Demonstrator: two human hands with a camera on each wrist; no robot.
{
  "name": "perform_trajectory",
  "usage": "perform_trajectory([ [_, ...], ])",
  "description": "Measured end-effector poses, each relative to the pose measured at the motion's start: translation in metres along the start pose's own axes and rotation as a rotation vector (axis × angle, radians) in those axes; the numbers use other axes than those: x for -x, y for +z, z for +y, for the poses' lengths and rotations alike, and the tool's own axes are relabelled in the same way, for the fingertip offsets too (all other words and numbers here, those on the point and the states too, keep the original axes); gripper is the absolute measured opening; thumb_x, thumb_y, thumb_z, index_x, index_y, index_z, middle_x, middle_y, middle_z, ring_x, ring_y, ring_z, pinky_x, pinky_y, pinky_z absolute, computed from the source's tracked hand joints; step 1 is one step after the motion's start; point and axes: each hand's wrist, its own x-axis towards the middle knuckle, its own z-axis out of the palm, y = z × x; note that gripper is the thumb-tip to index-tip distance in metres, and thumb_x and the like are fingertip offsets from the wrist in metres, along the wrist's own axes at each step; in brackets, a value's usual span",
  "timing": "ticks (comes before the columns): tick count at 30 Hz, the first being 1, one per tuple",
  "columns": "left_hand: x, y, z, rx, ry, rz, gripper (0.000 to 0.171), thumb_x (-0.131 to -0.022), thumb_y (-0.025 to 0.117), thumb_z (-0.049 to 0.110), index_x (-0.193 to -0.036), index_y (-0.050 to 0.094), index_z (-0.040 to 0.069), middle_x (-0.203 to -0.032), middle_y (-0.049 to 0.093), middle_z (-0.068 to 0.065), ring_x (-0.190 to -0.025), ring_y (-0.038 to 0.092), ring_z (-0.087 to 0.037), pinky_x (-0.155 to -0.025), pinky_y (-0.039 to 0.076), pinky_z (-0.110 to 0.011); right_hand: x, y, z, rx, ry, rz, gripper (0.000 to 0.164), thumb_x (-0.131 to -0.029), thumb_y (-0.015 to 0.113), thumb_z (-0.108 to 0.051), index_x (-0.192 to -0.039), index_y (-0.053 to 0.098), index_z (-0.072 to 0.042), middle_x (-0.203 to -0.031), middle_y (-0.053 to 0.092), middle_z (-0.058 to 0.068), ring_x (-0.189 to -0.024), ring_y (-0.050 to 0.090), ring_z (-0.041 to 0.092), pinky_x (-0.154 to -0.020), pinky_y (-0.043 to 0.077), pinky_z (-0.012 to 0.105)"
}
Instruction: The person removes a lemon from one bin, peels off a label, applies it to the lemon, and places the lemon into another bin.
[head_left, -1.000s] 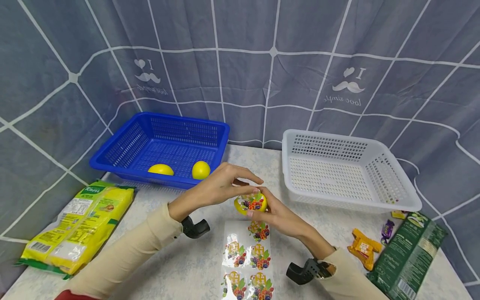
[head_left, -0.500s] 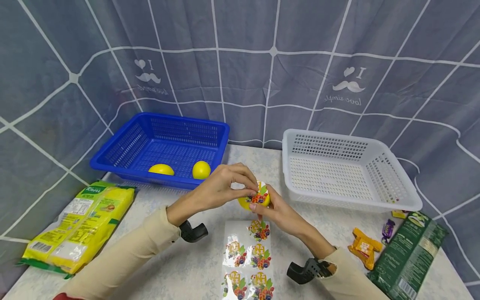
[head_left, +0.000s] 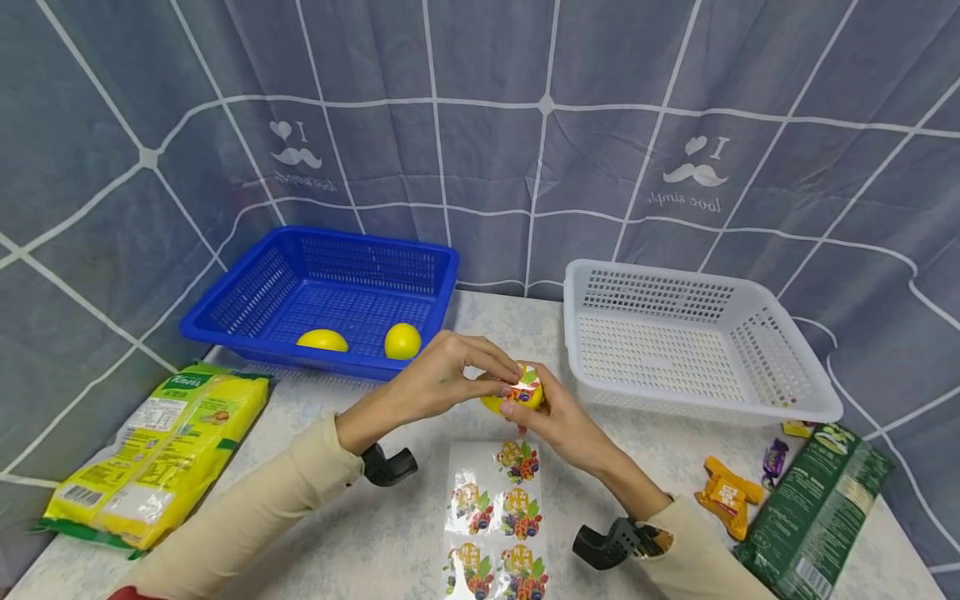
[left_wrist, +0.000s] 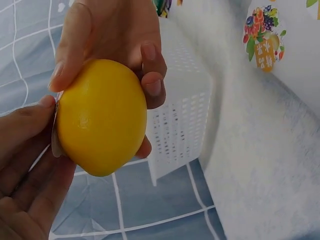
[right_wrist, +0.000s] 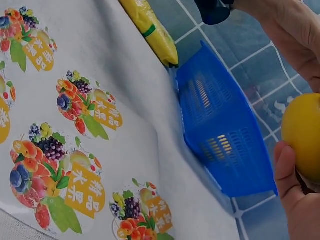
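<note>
A yellow lemon (head_left: 491, 405) is held above the table by my right hand (head_left: 566, 427), thumb in front and fingers round its far side. A round fruit-print sticker (head_left: 529, 379) lies on its face. My left hand (head_left: 448, 375) touches this sticker with thumb and fingertips, partly covering it. In the left wrist view the sticker's edge (left_wrist: 56, 135) stands slightly off the lemon (left_wrist: 102, 117). Below the hands lies a glossy sheet (head_left: 480, 460) bearing several more such stickers (head_left: 519, 512). From the right wrist view the lemon (right_wrist: 302, 137) shows only in part.
Two lemons (head_left: 402, 341) sit in the blue basket (head_left: 197, 327) at back left. A white basket (head_left: 697, 408) stands at back right. Yellow Knorr bag (head_left: 157, 454) lies left. Green package (head_left: 813, 512), orange packet (head_left: 727, 497) and purple candy (head_left: 776, 462) lie right.
The lemon has shifted slightly right and turned in the right hand. Left thumb and fingers have moved from the sticker's upper edge onto its face.
</note>
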Motion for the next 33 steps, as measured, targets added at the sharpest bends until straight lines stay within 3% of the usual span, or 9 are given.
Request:
perform_trajectory([
  [6, -0.001, -0.002, 0.004, -0.036, -0.024, -0.014, 0.019, -0.084, 0.077, 0.005, -0.102, 0.077, 0.002, -0.105, 0.074, -0.005, -0.102, 0.069, -0.017, -0.081, 0.055, -0.025, 0.000, -0.002, -0.006, 0.012, -0.027, 0.033, 0.057, -0.093, 0.069, -0.015, -0.143, 0.043, -0.015, -0.118, 0.059, 0.012, -0.092, 0.063, 0.024, -0.073, 0.056, 0.031],
  [12, -0.001, -0.004, 0.005, -0.063, -0.026, -0.019, 0.024, -0.083, 0.079, 0.008, -0.106, 0.076, 0.002, -0.109, 0.073, -0.007, -0.103, 0.068, -0.018, -0.077, 0.056, -0.023, 0.000, -0.008, -0.014, 0.087, -0.065, 0.063, 0.065, -0.088, 0.076, -0.015, -0.145, 0.045, -0.014, -0.125, 0.062, 0.007, -0.098, 0.065, 0.024, -0.078, 0.057, 0.034],
  [18, -0.002, -0.005, 0.006, -0.066, -0.014, -0.028, 0.030, -0.085, 0.078, 0.012, -0.113, 0.074, 0.003, -0.115, 0.071, -0.006, -0.109, 0.066, -0.018, -0.067, 0.054, -0.021, -0.001, -0.014, -0.016, 0.095, -0.105, 0.061, 0.072, -0.082, 0.081, -0.008, -0.145, 0.046, -0.010, -0.141, 0.053, 0.005, -0.111, 0.061, 0.024, -0.092, 0.053, 0.034],
  [22, -0.002, -0.004, 0.006, -0.064, 0.005, -0.037, 0.034, -0.084, 0.079, 0.015, -0.116, 0.072, 0.003, -0.119, 0.069, -0.006, -0.115, 0.063, -0.019, -0.074, 0.054, -0.020, -0.001, -0.017, -0.016, 0.067, -0.140, 0.031, 0.077, -0.081, 0.079, -0.001, -0.148, 0.042, -0.006, -0.150, 0.044, 0.008, -0.122, 0.056, 0.025, -0.099, 0.048, 0.032],
  [27, -0.003, -0.002, 0.005, -0.089, 0.040, -0.030, 0.044, -0.081, 0.081, 0.019, -0.121, 0.069, 0.003, -0.123, 0.067, -0.007, -0.121, 0.059, -0.019, -0.095, 0.050, -0.027, 0.000, -0.020, -0.020, 0.060, -0.178, 0.014, 0.084, -0.079, 0.079, 0.004, -0.150, 0.035, 0.000, -0.154, 0.037, 0.013, -0.131, 0.048, 0.027, -0.103, 0.045, 0.030],
  [33, -0.004, 0.000, 0.006, -0.087, 0.058, -0.002, 0.049, -0.079, 0.083, 0.019, -0.123, 0.068, 0.004, -0.126, 0.065, -0.008, -0.122, 0.057, -0.019, -0.099, 0.048, -0.030, 0.001, -0.022, -0.027, 0.047, -0.181, 0.012, 0.087, -0.078, 0.079, 0.006, -0.151, 0.031, 0.002, -0.156, 0.032, 0.013, -0.134, 0.045, 0.029, -0.101, 0.045, 0.030],
])
